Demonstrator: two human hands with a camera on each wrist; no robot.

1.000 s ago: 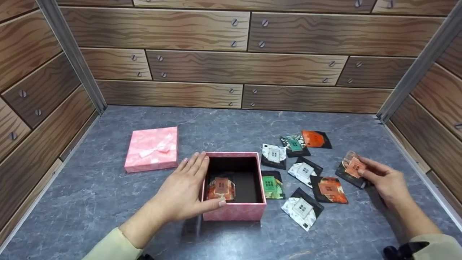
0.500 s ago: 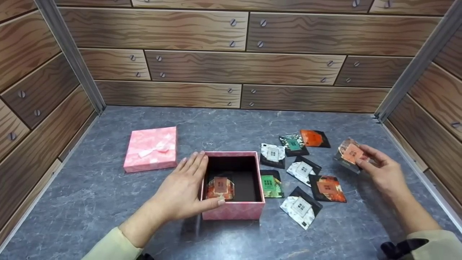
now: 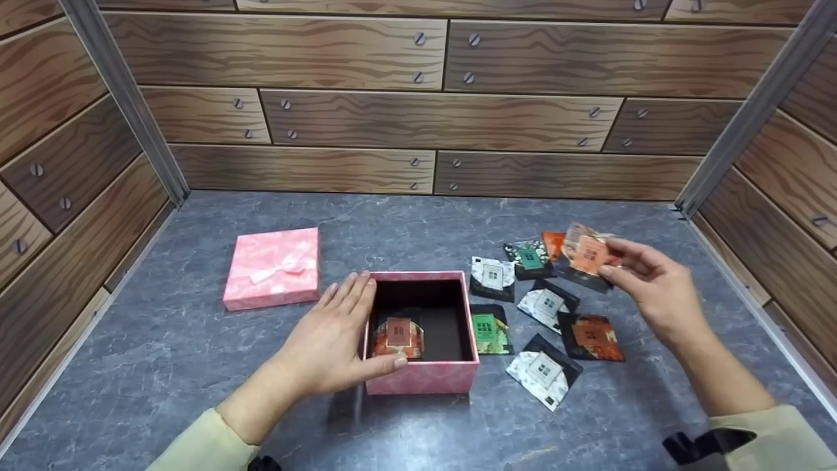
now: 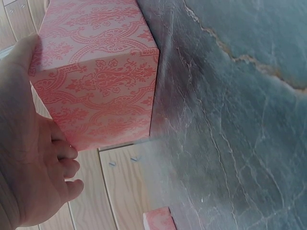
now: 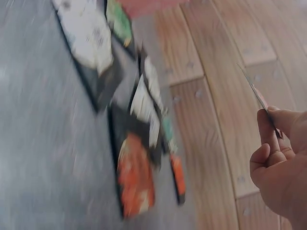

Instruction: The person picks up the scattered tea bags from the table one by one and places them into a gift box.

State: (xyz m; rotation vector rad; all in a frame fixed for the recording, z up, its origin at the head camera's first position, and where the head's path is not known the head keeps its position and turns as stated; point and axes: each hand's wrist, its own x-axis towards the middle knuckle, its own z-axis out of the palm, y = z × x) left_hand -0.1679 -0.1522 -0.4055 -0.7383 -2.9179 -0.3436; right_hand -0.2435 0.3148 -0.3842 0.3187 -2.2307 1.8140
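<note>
Aloft, sachet point(image 3: 586, 257) between right fingers point(image 3: 637, 250)

Wood-print walls point(image 3: 366, 121) with metal corner posts point(image 3: 123, 98) line three sides of a veined grey tabletop point(image 3: 392, 229).

And here's the worktop, point(image 3: 392, 222) grey-blue and veined like marble, with one rusty-white vein point(image 4: 244, 58) cutting boldly across it in the left wrist view. Along its far edge stands the back wall, point(image 3: 366, 118) row upon row of brown wood-grain planks, dotted with slotted screw heads point(image 3: 420, 38). Matching planks on the left wall point(image 3: 52, 150) and the right wall, point(image 3: 785, 170) both flanking the worktop! Grey posts, left point(image 3: 123, 101) and right, point(image 3: 749, 111) mark the two far corners, leaning outward in the head view. And look, a pale glare point(image 3: 418, 435) shining near the front edge!
</note>
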